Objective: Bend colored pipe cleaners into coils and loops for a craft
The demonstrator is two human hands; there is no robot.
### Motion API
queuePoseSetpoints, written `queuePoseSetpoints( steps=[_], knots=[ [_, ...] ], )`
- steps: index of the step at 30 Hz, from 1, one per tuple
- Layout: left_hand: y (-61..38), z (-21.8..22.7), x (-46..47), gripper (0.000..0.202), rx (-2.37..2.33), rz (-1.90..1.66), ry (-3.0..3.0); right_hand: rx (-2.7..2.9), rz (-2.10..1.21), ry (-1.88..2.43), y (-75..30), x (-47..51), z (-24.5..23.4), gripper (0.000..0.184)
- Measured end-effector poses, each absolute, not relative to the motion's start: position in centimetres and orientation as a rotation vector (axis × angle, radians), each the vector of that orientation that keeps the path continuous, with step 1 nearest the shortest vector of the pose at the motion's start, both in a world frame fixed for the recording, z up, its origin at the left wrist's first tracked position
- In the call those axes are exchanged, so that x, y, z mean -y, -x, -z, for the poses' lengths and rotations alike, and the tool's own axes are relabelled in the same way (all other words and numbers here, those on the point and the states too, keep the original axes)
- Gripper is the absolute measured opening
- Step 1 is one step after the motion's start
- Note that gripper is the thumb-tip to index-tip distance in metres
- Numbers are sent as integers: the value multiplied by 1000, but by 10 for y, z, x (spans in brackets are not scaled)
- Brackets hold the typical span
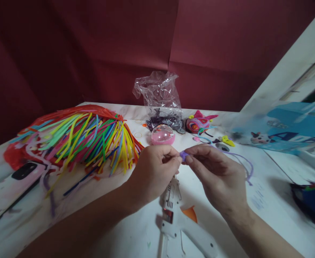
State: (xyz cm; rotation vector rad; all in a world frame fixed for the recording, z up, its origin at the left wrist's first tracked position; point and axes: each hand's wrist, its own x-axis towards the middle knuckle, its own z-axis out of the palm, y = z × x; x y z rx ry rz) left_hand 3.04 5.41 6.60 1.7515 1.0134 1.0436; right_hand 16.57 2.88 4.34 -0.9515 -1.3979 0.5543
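Note:
A small purple fuzzy piece, apparently pipe cleaner [183, 155], is pinched between the fingertips of my left hand [156, 168] and my right hand [219, 175]. Both hands are closed on it above the table. From behind my right hand a purple strand [250, 168] curves out to the right; whether it joins the pinched piece is hidden. Below my hands lies a white glue gun [184, 225], with an orange piece [190, 214] beside it. Just beyond my left hand sits a clear and pink round capsule [163, 135].
Many colourful pipe cleaners [103, 139] spill from a red bag at left, near a phone [23, 173]. Farther back stand a clear plastic bag [161, 96] with dark contents and a pink fuzzy figure [199, 123]. A blue package [278, 125] is at right.

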Motion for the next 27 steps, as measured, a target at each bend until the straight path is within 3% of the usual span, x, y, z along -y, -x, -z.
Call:
queuePoseSetpoints(
  steps=[18,27],
  knots=[
    [-30,-73,-55,10,-974,-1022,-1598,1291,-663,899,-163,-27,-41,13],
    [-30,-67,-57,8,-1034,-1070,-1677,1312,-602,976,-161,-29,-43,6]
  ],
)
